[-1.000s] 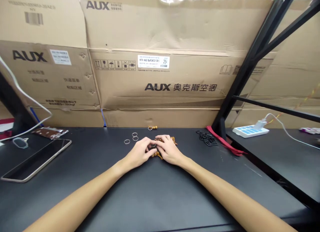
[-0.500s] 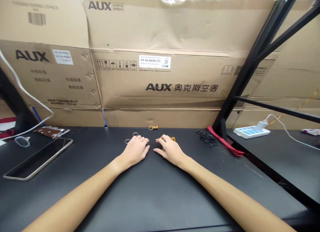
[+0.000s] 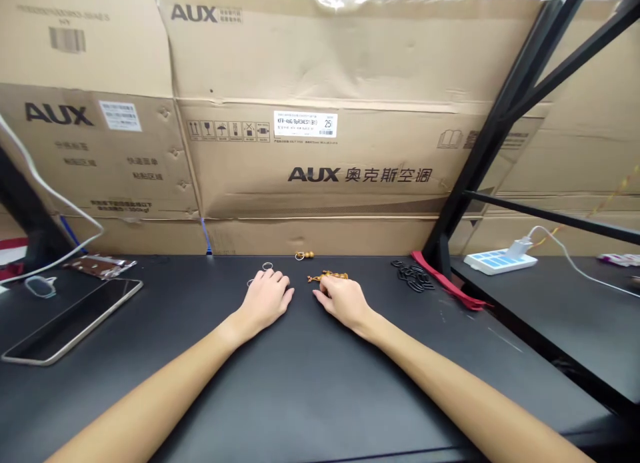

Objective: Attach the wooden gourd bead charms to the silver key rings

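Two bare hands lie on a black tabletop (image 3: 320, 390), neither of them gripping anything. Well left of the left fingers sit one clear plastic loop (image 3: 40, 286), one brown foil packet (image 3: 100, 266) and one dark tablet (image 3: 75, 323) with a pale edge. The left hand (image 3: 265, 301) has its fingers (image 3: 274, 280) loosely curled, with the tips down on the tabletop. One metal ring (image 3: 267, 266) lies just past those fingertips, and another metal ring (image 3: 250, 283) lies partly hidden beside the index finger; I cannot tell whether more lie beneath the hand. Both rings look thin and stiff, and lying flat they would probably be easiest to take by the rim. Beyond the gap between the hands lies one small ring with a wooden bead (image 3: 304, 255). The right hand (image 3: 343, 303) has its fingers (image 3: 333, 288) curled but not closed, with the tips just below one string of brown wooden beads (image 3: 327, 276); I cannot tell whether they touch it. The string looks light and limp, its hard beads likely to slip, so gathering it near the middle seems safest. Right of the right fingers lie one heap of black rings (image 3: 414, 276), too overlapped to count, and one red strap (image 3: 447, 283). Farther right sits one white-and-blue power strip (image 3: 497, 262)
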